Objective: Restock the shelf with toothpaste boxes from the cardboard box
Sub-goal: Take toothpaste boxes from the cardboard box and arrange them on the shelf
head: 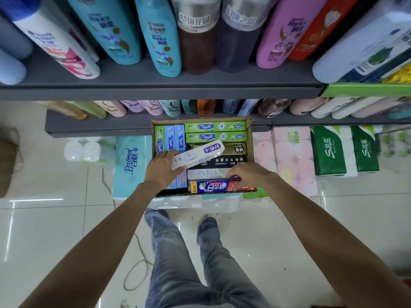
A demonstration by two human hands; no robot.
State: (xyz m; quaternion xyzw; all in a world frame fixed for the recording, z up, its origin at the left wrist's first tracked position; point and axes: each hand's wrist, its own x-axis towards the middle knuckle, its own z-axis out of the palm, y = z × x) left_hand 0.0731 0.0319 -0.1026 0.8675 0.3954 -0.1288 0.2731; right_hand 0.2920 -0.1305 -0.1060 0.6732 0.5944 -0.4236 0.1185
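An open cardboard box (pixel 250 141) sits on stacked tissue packs below me, packed with toothpaste boxes: green ones (pixel 215 127) at the far side, blue ones (pixel 170 135) at the left, a black and gold one (pixel 232 155) in the middle. My left hand (pixel 161 171) holds a white toothpaste box with a purple label (pixel 198 155) tilted above the carton. My right hand (pixel 248 175) has its fingers closed on the top edge of a dark blue and red toothpaste box (pixel 212 186) standing at the carton's near side.
A grey shelf (pixel 155 90) overhead carries shampoo bottles (pixel 158 36); a lower grey shelf (pixel 97 126) holds more bottles. Tissue and paper-roll packs (pixel 291 156) line the floor. My legs in jeans (pixel 189 263) stand on glossy tiles, with a loose cord (pixel 135 274) beside them.
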